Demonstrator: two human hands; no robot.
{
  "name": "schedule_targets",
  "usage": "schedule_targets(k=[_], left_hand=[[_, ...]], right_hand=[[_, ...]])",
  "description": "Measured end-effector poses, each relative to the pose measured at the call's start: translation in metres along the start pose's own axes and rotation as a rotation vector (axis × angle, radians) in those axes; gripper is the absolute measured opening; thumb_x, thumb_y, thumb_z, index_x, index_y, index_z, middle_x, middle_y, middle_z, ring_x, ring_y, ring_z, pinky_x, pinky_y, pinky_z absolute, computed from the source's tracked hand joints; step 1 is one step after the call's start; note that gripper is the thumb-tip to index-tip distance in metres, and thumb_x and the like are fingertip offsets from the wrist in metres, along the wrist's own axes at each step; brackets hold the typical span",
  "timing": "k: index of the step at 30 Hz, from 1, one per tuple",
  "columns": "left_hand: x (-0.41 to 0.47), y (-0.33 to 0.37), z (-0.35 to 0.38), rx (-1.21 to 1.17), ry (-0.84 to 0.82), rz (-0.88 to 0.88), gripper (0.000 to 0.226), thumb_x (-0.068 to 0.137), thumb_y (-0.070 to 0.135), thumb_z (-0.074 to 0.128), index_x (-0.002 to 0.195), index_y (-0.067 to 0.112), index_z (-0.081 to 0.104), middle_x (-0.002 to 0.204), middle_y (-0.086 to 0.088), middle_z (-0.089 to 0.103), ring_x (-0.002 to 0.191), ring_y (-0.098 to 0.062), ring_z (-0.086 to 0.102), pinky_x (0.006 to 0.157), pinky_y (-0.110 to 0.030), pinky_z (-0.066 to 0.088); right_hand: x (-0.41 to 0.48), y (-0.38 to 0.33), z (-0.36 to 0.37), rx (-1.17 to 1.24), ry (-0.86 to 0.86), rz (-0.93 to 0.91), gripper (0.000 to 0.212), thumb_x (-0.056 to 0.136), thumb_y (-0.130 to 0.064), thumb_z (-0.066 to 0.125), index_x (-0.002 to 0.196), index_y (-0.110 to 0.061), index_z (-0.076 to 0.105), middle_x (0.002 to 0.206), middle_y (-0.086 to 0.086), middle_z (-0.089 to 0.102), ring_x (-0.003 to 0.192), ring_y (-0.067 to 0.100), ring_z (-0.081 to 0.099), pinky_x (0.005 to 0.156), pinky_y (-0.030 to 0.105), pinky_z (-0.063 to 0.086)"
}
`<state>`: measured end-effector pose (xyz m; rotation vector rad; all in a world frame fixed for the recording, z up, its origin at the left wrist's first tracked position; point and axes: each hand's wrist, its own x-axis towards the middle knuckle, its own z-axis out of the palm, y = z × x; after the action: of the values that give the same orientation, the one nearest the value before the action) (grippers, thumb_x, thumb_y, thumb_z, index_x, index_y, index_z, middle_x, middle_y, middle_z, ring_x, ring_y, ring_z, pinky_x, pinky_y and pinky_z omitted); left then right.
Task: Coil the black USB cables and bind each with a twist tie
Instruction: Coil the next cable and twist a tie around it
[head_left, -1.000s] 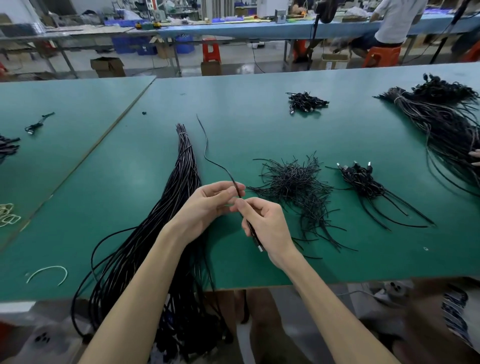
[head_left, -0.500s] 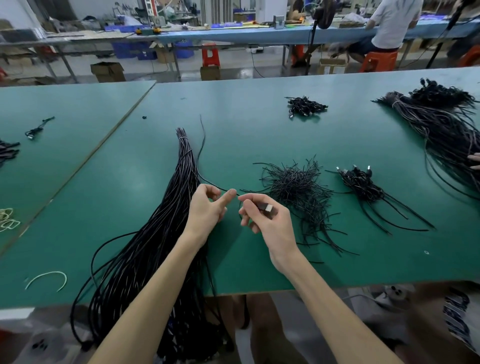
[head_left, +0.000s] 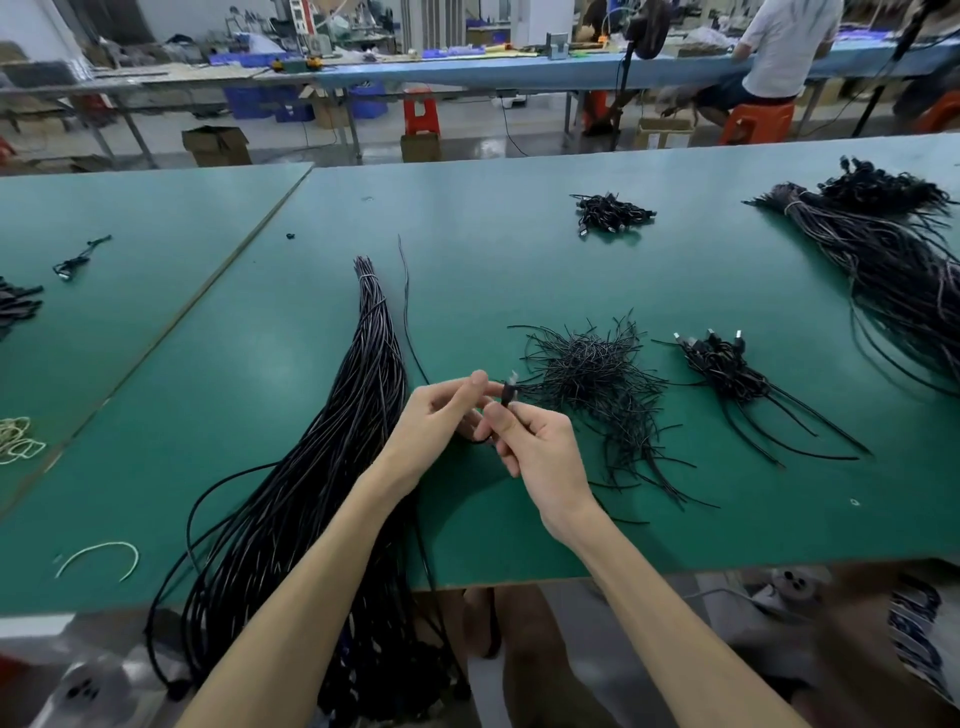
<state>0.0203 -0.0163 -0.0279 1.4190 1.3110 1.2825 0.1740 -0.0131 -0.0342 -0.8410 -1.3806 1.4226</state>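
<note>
Hands have closed in since half a second back: the left hand (head_left: 441, 415) and right hand (head_left: 540, 447) now meet just left of the twist tie pile (head_left: 587, 374). Both are pinching the same loose cable (head_left: 406, 312), with the plug (head_left: 510, 387) poking up between them. The rest of the cable trails away further left of the pile, beside the big cable bundle (head_left: 337, 441). Can't make out how the cable runs inside the fingers, and the bundle's near end drops off the table (head_left: 519, 260) edge.

A cable-assembly factory floor.
A long green surface (head_left: 519, 270) is laid with loose bundles of black cables (head_left: 332, 452) and a heap of twist ties (head_left: 587, 369); behind it stand a long blue bench (head_left: 467, 73) crowded with gear, plastic stools (head_left: 421, 111), cardboard boxes (head_left: 215, 145), blue bins (head_left: 244, 101), and a person (head_left: 779, 47) seated at the bench.
</note>
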Motion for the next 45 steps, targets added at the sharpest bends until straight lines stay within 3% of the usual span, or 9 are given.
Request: schedule_targets(k=[5,8,13,18,22,26,30,41,45], left_hand=[[0.001,-0.003,-0.012,-0.114,-0.252,-0.045,0.05,0.102,0.054,0.056,0.12,0.011,0.075,0.073,0.003,0.058,0.079,-0.027,0.053,0.087,-0.041,0.046],[-0.002,-0.002,-0.015,-0.312,-0.342,-0.044,0.049,0.1,0.045,0.063,0.115,-0.001,0.069,0.099,-0.002,0.066,0.076,-0.021,0.051,0.081,-0.033,0.047],[0.001,-0.004,-0.02,-0.495,-0.175,-0.03,0.036,0.084,0.049,0.079,0.092,0.014,0.076,0.108,-0.006,0.071,0.101,-0.02,0.068,0.088,-0.032,0.055],[0.003,-0.004,-0.027,-0.843,0.023,-0.075,0.026,0.087,0.045,0.071,0.089,0.019,0.075,0.095,0.001,0.073,0.084,-0.012,0.073,0.079,-0.027,0.06],[0.003,-0.003,-0.028,-0.882,-0.034,-0.111,0.028,0.089,0.047,0.069,0.09,0.019,0.073,0.082,0.006,0.066,0.071,-0.006,0.067,0.071,-0.022,0.058],[0.006,-0.005,-0.026,-0.841,-0.068,-0.133,0.037,0.084,0.056,0.074,0.089,0.02,0.073,0.072,0.008,0.059,0.061,-0.007,0.059,0.07,-0.022,0.057],[0.007,-0.01,-0.026,-0.776,-0.077,-0.12,0.036,0.097,0.049,0.063,0.095,0.015,0.073,0.078,0.004,0.061,0.076,-0.015,0.066,0.081,-0.03,0.058],[0.006,0.003,-0.026,-0.894,0.064,-0.151,0.05,0.107,0.044,0.043,0.087,0.016,0.08,0.076,0.006,0.069,0.069,-0.008,0.069,0.071,-0.024,0.059],[0.002,0.007,-0.033,-1.065,0.042,-0.164,0.048,0.105,0.046,0.045,0.08,0.018,0.076,0.063,0.011,0.062,0.05,-0.001,0.056,0.057,-0.018,0.052]], right_hand=[[0.001,0.0,0.0,-0.017,-0.024,0.035,0.034,0.089,-0.04,0.072,0.067,-0.014,0.076,0.054,0.0,0.058,0.045,0.009,0.039,0.044,0.023,0.03],[0.001,0.001,0.0,-0.026,-0.043,0.034,0.037,0.083,-0.053,0.073,0.066,-0.02,0.077,0.057,0.005,0.061,0.044,0.009,0.038,0.045,0.022,0.031],[0.004,0.009,-0.001,-0.193,-0.098,-0.008,0.014,0.09,-0.035,0.079,0.083,-0.023,0.077,0.07,-0.01,0.061,0.062,0.005,0.049,0.064,0.019,0.042],[0.006,0.012,0.004,-0.38,-0.176,-0.01,0.014,0.095,-0.027,0.074,0.108,-0.022,0.076,0.108,-0.006,0.059,0.08,0.001,0.055,0.085,0.022,0.05],[0.005,0.01,0.006,-0.327,-0.185,0.022,0.009,0.102,-0.018,0.063,0.102,-0.016,0.072,0.098,0.001,0.075,0.075,0.016,0.07,0.067,0.017,0.048],[0.003,0.008,0.002,-0.259,-0.122,-0.002,0.014,0.102,-0.019,0.064,0.093,-0.016,0.075,0.068,-0.003,0.066,0.055,0.013,0.054,0.059,0.022,0.045],[0.002,0.007,0.002,-0.233,-0.083,-0.007,0.02,0.104,-0.022,0.062,0.09,-0.016,0.075,0.063,-0.004,0.061,0.052,0.01,0.047,0.053,0.024,0.042],[0.003,0.01,0.003,-0.378,-0.205,-0.001,0.018,0.103,-0.03,0.062,0.094,-0.029,0.077,0.082,-0.009,0.073,0.056,0.006,0.055,0.063,0.017,0.047],[0.003,0.008,0.006,-0.44,-0.189,-0.006,0.019,0.102,-0.036,0.064,0.091,-0.026,0.075,0.096,-0.007,0.066,0.065,0.004,0.063,0.069,0.012,0.043]])
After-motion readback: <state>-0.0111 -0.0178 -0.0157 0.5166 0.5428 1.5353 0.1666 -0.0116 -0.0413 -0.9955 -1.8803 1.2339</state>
